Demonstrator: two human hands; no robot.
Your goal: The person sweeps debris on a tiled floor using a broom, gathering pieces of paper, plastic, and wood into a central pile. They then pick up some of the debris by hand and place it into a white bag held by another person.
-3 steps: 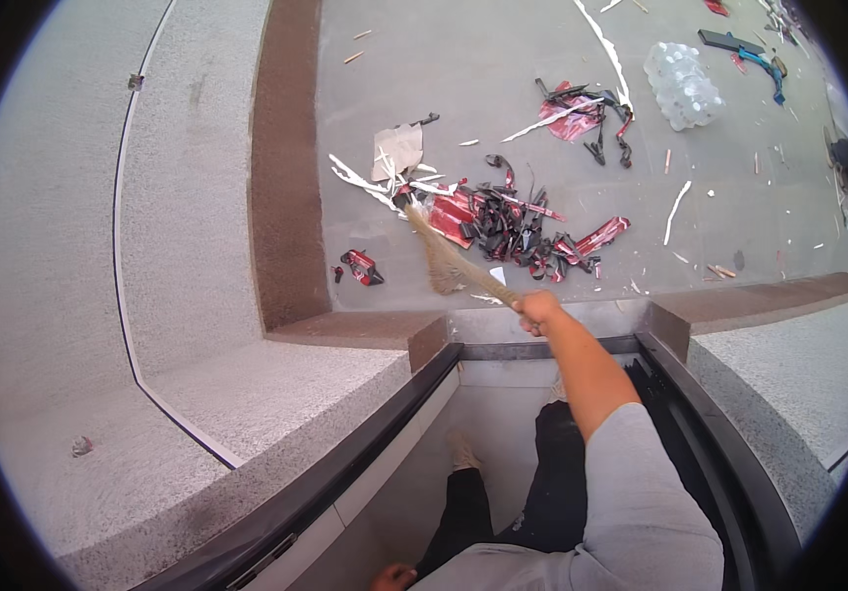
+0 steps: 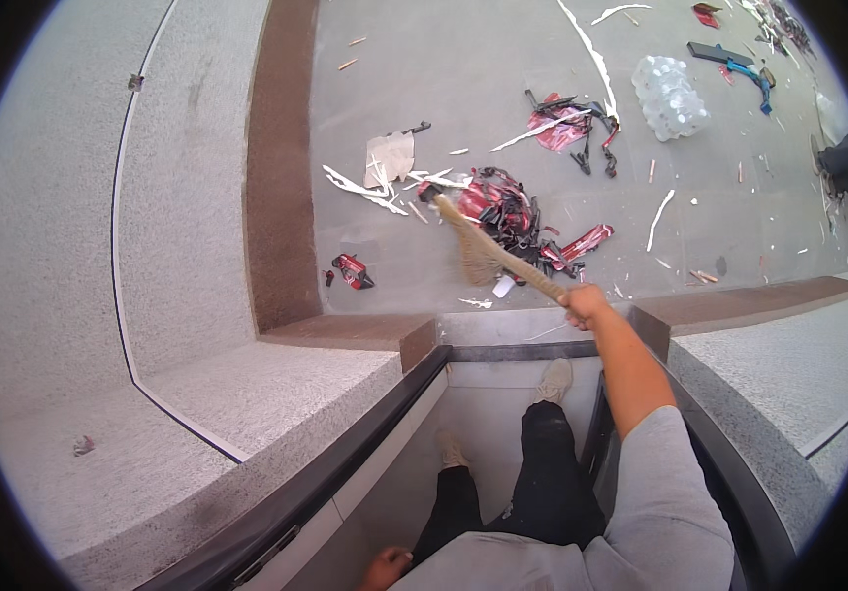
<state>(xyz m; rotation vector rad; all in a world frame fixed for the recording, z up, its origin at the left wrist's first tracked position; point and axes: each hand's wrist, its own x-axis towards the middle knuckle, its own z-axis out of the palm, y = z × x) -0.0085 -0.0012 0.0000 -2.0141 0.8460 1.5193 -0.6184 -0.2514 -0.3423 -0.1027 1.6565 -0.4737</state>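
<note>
My right hand (image 2: 587, 307) is closed around the handle of a long hand brush (image 2: 488, 251) with tan bristles. The brush slants away to the far left, its tip at the left side of a heap of red and black plastic scraps (image 2: 508, 212) on the grey floor. By that tip are white strips (image 2: 360, 187) and a piece of brown cardboard (image 2: 391, 158). A small white scrap (image 2: 504, 287) lies under the brush. My left hand (image 2: 388, 568) hangs low beside my thigh at the bottom edge, its fingers mostly hidden.
A doorway sill (image 2: 518, 325) lies before my feet, between brown-edged stone walls (image 2: 345, 330). Farther out are another red and black scrap pile (image 2: 562, 123), a clear plastic bundle (image 2: 668, 97) and a blue-and-black tool (image 2: 744, 69). A red scrap (image 2: 352, 270) lies near the left wall.
My right hand and the brush have moved right, and the scrap heap beside the bristles looks more bunched together. The view has shifted slightly, showing more of my right shoe.
</note>
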